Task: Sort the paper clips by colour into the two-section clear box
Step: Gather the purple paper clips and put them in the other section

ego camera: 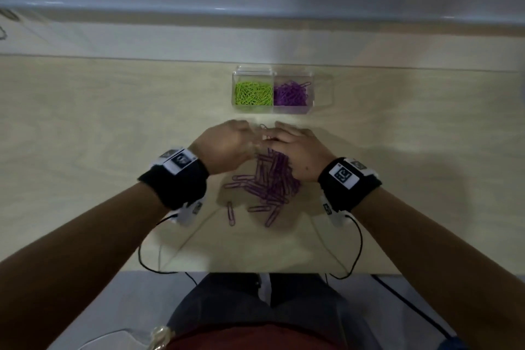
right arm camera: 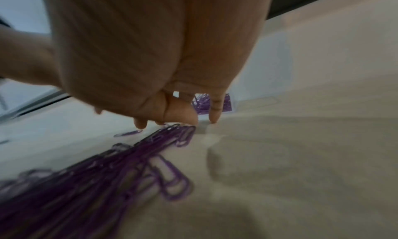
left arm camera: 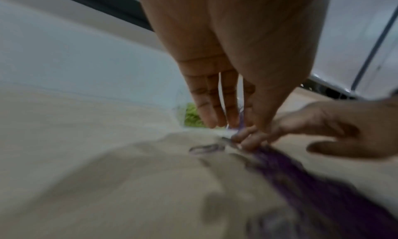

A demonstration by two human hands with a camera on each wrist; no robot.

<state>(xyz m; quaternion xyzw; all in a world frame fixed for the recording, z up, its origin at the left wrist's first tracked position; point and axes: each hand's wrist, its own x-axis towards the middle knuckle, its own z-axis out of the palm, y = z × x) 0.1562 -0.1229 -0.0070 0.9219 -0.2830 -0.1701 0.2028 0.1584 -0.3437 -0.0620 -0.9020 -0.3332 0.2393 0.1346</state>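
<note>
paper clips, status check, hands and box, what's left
Left hand and right hand meet at far end of purple pile, grip unclear. Clear box: green left, purple right. Only purple clips left on table. Nothing in the way.

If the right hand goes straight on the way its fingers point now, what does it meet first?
Probably the left hand: the right hand points forward and to the left, and their fingertips already nearly meet over the purple clips. The clear box lies farther on; depth is unclear.
</note>
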